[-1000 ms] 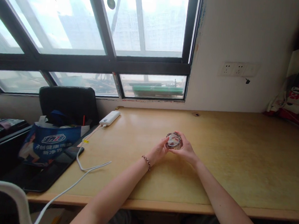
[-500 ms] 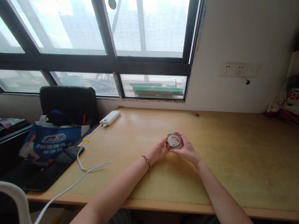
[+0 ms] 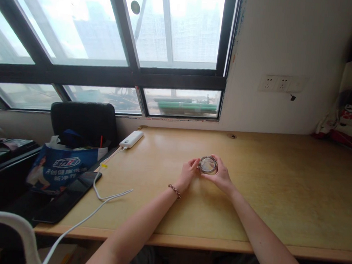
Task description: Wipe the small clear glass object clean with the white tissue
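Bare hands and a round clear glass piece over a pale wooden desk, seen from the head. The glass piece lies slightly right of and below the centre of the frame, its circular rim facing the viewer; whether it touches the desk or is held just above it cannot be told. The right hand encloses its right side, pinching it between the thumb at the lower edge and the fingers at the upper edge. The left hand, with a beaded bracelet at the wrist, is at the left edge of the glass, its fingers bent; whether they press on the rim cannot be told. At left of centre, a white power bank lies near the far edge of the desk, with a white cable running from it toward the lower left. A black flat panel and a blue bag occupy the left of the frame, before a black chair. A dark-framed window fills the upper left; a wall socket is at upper right.
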`<action>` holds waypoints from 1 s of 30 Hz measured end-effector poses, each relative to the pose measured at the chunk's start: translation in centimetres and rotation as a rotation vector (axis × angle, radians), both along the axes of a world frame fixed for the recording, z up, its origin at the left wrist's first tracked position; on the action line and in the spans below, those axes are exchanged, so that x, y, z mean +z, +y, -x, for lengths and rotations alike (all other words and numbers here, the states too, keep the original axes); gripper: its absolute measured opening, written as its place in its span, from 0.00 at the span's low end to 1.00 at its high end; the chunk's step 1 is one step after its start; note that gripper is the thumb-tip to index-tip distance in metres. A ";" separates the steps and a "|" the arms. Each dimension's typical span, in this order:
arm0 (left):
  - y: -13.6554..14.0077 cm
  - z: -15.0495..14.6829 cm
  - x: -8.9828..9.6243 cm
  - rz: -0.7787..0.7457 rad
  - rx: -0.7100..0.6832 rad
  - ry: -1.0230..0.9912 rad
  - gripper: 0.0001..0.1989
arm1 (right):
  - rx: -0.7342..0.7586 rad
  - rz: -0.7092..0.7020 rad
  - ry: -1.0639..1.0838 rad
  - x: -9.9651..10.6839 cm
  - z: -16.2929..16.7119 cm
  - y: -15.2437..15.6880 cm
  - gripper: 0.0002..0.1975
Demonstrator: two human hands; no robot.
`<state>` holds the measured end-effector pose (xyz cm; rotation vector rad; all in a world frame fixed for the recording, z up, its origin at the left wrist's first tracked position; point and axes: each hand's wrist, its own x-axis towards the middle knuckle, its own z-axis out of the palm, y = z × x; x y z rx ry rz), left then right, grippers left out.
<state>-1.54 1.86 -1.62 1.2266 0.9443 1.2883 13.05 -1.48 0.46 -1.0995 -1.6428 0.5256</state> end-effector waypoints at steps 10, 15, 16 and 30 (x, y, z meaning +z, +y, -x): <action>-2.0 0.2 2.3 -0.319 -0.034 -0.009 0.13 | -0.105 0.047 0.060 -0.4 0.0 0.4 0.42; -2.9 0.4 3.2 -0.450 -0.065 0.067 0.13 | -0.108 0.034 0.043 -0.2 0.0 0.3 0.41; -3.0 0.4 3.2 -0.452 -0.064 0.072 0.13 | -0.107 0.027 0.039 -0.1 0.0 0.2 0.41; -0.8 0.3 1.2 -0.345 0.028 0.085 0.13 | -0.080 -0.072 0.012 0.8 0.2 -0.7 0.39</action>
